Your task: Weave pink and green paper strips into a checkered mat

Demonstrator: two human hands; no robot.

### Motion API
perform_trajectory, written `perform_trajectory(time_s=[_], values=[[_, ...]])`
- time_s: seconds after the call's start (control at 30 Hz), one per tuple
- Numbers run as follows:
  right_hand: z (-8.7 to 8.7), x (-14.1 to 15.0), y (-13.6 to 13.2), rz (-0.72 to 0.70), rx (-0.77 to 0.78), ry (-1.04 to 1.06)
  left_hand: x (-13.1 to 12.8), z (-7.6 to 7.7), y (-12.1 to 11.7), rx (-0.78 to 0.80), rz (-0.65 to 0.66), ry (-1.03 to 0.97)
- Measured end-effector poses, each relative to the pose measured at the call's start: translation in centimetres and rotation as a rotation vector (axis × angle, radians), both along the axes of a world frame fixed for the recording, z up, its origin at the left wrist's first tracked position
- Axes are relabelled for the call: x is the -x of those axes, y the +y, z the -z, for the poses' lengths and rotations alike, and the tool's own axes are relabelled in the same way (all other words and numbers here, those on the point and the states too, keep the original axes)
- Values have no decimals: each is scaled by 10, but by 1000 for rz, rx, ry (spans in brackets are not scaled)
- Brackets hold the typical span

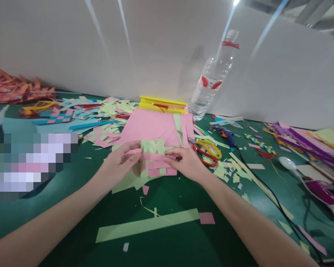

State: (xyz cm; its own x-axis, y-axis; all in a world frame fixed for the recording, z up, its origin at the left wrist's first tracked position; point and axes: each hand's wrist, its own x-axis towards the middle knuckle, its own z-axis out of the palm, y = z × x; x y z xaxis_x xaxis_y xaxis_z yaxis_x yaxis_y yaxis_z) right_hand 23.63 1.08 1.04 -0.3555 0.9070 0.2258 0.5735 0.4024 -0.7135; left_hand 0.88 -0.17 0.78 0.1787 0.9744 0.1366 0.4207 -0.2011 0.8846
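Observation:
A small woven mat of pink and light-green paper strips [155, 160] lies on the green table [72, 226] in the middle of the head view. My left hand [119, 163] pinches its left edge, fingers closed on the strips. On the mat's right edge my right hand [185, 163] does the same, thumb and fingers pressed on a pink strip. Behind the mat lie pink paper sheets [153, 126]. A long light-green strip [147, 225] and a small pink square [206, 218] lie nearer to me.
Red-and-yellow scissors [207, 150] lie just right of my right hand. A blue glue gun [225, 132] with a black cord, a clear water bottle [213, 79], a yellow paper stack [163, 104], scattered scraps and woven pieces [55, 116] surround the work. A white wall stands behind.

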Motion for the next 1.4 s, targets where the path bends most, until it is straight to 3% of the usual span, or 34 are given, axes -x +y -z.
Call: perform_trajectory(time_s=[0.1,0.23,0.37,0.5,0.63,1.0,1.4], values=[[3,-2,2,23,-68,-93,1,7,0,-7,14,90],[4,-5,3,60,-299,-257,2,13,-1,-306,87,269],[1,-11,5,-121,-474,-223,1,14,-4,-531,238,462],[-5,-14,4,-363,-451,-282,0,12,-6,-503,329,569],[-7,-13,2,-421,-402,-324,-1,11,-6,-451,349,623],[8,-12,5,-371,-523,-328,-2,8,-8,-623,371,617],[13,-9,5,-387,-508,-247,-7,8,-8,-602,346,668]])
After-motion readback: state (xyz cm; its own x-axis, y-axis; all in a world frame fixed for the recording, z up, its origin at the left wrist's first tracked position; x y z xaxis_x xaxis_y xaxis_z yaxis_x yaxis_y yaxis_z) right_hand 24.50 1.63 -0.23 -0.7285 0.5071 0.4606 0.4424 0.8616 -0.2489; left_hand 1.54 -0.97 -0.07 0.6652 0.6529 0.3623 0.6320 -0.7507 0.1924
